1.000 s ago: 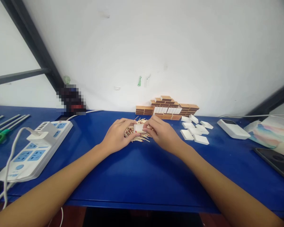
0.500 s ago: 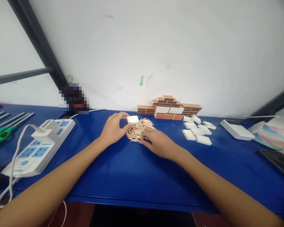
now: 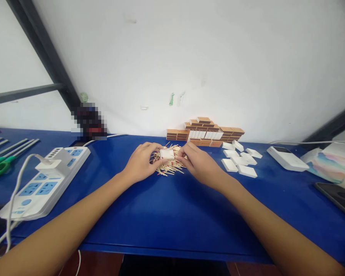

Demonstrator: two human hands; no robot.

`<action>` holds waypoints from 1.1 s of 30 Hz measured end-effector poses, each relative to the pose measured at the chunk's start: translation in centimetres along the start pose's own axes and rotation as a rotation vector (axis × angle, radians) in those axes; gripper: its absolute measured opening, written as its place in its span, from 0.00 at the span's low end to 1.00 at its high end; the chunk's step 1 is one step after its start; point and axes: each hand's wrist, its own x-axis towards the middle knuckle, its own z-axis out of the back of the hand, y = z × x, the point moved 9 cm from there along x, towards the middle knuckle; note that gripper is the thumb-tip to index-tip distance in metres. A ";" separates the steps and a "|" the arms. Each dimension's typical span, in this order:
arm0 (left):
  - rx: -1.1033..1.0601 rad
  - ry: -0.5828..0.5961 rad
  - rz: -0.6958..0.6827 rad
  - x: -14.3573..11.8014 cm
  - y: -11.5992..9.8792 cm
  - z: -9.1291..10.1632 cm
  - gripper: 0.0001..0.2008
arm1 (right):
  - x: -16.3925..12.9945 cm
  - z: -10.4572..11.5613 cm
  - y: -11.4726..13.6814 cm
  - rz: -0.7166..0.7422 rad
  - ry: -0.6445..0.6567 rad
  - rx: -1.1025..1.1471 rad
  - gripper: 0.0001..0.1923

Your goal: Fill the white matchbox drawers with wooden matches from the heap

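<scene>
A small white matchbox tray (image 3: 167,154) is held by its left end between the thumb and fingers of my left hand (image 3: 142,161). It sits just over a loose pile of wooden matches (image 3: 169,168) with red heads. My right hand (image 3: 199,163) is at the right side of the pile, thumb and fingers pinched close to the tray's right end. Whatever lies between those fingertips is too small to make out. Behind the pile stands a stack of brown matchboxes (image 3: 202,142), some with white ends facing me. Several white trays (image 3: 243,159) lie loose to the right.
On the left are a white power strip (image 3: 53,191) with a plugged-in charger and cable, and green-handled scissors (image 3: 1,168). A white device (image 3: 287,159), a phone (image 3: 336,197) and a soft pack (image 3: 327,163) lie at the right. The wall rises behind the blue table (image 3: 161,222).
My left hand has moved the tray slightly right and down over the matches. My right hand has shifted right and up, to the tray's right end.
</scene>
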 end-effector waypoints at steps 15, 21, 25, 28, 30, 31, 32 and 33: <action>0.025 0.026 -0.088 -0.3 -1.5 -0.5 0.17 | -0.3 0.1 1.2 0.070 -0.073 0.094 0.13; 0.022 0.030 -0.073 -0.3 -1.3 -0.5 0.18 | 0.0 0.4 0.7 0.025 -0.107 0.212 0.23; 0.017 0.024 -0.081 -0.4 -1.3 -0.4 0.18 | 0.1 0.9 0.6 -0.001 -0.137 0.221 0.17; 0.009 0.008 -0.083 -0.3 -1.3 -0.2 0.18 | 0.1 1.2 0.0 -0.067 -0.173 0.301 0.12; -0.008 0.009 -0.068 -0.3 -1.2 -0.2 0.18 | 0.1 1.3 -0.7 -0.119 -0.220 0.399 0.09; -0.027 0.007 -0.056 -0.3 -1.2 -0.2 0.18 | 0.1 1.4 -1.0 -0.140 -0.246 0.461 0.09; -0.051 0.003 -0.043 -0.3 -1.1 -0.2 0.18 | 0.1 1.4 -1.4 -0.160 -0.271 0.525 0.09; -0.077 -0.002 -0.031 -0.3 -1.0 -0.2 0.19 | 0.1 1.3 -1.7 -0.176 -0.287 0.573 0.09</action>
